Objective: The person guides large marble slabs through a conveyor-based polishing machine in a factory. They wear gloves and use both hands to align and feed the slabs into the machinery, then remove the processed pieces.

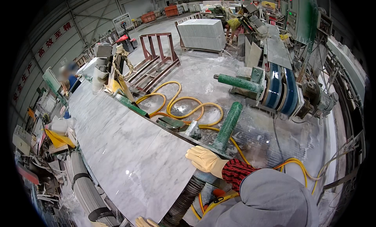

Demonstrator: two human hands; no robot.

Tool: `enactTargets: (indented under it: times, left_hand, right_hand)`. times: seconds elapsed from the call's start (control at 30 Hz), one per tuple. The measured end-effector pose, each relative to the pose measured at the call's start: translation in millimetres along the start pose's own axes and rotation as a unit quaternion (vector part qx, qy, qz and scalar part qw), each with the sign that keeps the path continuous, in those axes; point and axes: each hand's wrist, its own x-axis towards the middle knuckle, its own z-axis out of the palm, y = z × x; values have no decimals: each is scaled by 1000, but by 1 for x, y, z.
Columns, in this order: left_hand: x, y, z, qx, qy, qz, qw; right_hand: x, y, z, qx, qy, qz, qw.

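A long grey-white marble slab (117, 145) lies flat on a work bench, running from the upper left down to the lower middle. My right hand (204, 159), in a pale yellow glove with a red checked cuff and grey sleeve, rests flat on the slab's near right corner, fingers together. My left hand (144, 222) shows only as gloved fingertips at the slab's bottom edge, touching it; its grip is hidden by the frame edge. A green roller (228, 126) slants just beyond the right hand.
Yellow hoses (176, 105) coil on the wet floor. A green and blue machine (280, 90) stands at right, a red metal rack (156, 58) and a stack of grey slabs (201, 34) behind. A black ribbed hose (184, 201) runs under the slab. A person (68, 76) stands far left.
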Motion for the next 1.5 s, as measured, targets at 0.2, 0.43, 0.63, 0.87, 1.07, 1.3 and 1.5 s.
enactTargets:
  times: [0.2, 0.43, 0.63, 0.87, 1.07, 1.3, 1.5]
  left_hand:
    - [-1, 5, -8, 24, -10, 3, 1000]
    - [-8, 1, -1, -20, -3, -17, 1000]
    - [-7, 2, -5, -19, -29, -27, 999]
    - [-17, -2, 5, -15, 17, -30, 999]
    - [-14, -22, 49, -37, 33, -60, 997]
    - [-16, -24, 39, -19, 16, -83, 996]
    - [-17, -19, 34, -44, 7, -93, 995]
  right_hand:
    - [-4, 1, 1, 1, 11, -6, 1000]
    - [-5, -2, -4, 22, -2, 3, 1000]
    - [-3, -4, -13, 31, -37, 20, 999]
    - [-5, -4, -9, 35, -20, 14, 999]
    - [-11, 0, -7, 10, -25, 16, 1000]
    - [-3, -8, -3, -17, -34, -4, 999]
    - [1, -14, -8, -14, -14, -14, 1000]
